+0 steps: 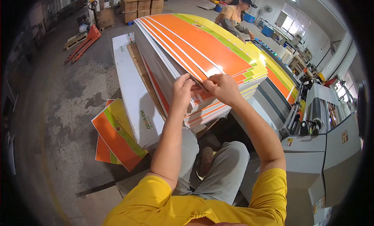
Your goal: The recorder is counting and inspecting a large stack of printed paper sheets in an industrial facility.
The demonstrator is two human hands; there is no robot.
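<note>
A tall stack of large printed sheets (187, 41), orange with green and yellow bands, rises in front of me. Its upper sheets are fanned out in steps. At the near left corner, my left hand (182, 94) has its fingers curled against the sheet edges. Just beside it, my right hand (224, 88) pinches the near edge of the upper sheets between thumb and fingers. The edge bends up slightly between both hands. How many sheets are gripped cannot be seen.
A grey machine (300, 158) with rollers stands at the right, printed sheets (278, 80) lying on its bed. White boards (134, 78) lie left of the stack; loose printed sheets (119, 128) are on the floor. Farther off are an orange pallet jack (86, 41), cartons (143, 6) and a co-worker (233, 17).
</note>
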